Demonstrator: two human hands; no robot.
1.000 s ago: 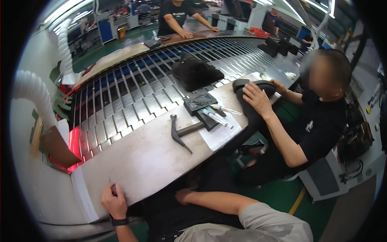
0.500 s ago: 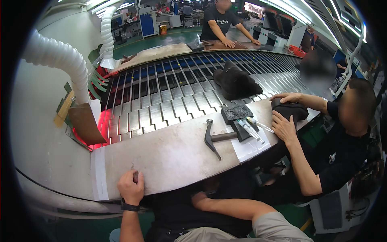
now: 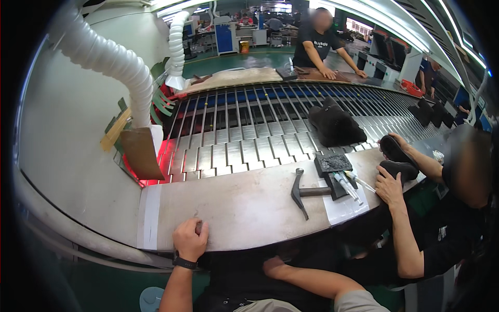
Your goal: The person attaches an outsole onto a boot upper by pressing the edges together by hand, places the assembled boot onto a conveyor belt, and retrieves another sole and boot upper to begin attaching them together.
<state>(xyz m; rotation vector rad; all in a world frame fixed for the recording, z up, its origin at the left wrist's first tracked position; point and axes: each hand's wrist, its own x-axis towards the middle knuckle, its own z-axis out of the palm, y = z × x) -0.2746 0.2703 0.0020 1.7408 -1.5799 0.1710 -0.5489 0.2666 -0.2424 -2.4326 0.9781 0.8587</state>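
Loosely, the left hand [image 3: 191, 239] rests at the near left part of the bench [image 3: 244, 218], its fingers folded inward; a dark spot shows by the thumb, and I cannot tell whether they hold anything. The right hand [image 3: 272, 266] is below the bench's near edge, against dark clothing, its fingers too shadowed to read.

The hammer [image 3: 302, 193] lies flat on the bench, touched by neither hand. It is right of the left hand and farther out; from the right hand it is past the edge and slightly right. The right hand is nearer. Its curved head runs lengthwise away from the person, thin tip nearest them, while the handle points right, toward the black block [image 3: 332, 164]. Syringes [image 3: 346, 186] lie just beside, above a white sheet [image 3: 340, 213]. A co-worker's hands [image 3: 390, 186] hold black footwear [image 3: 399, 170] farther right.
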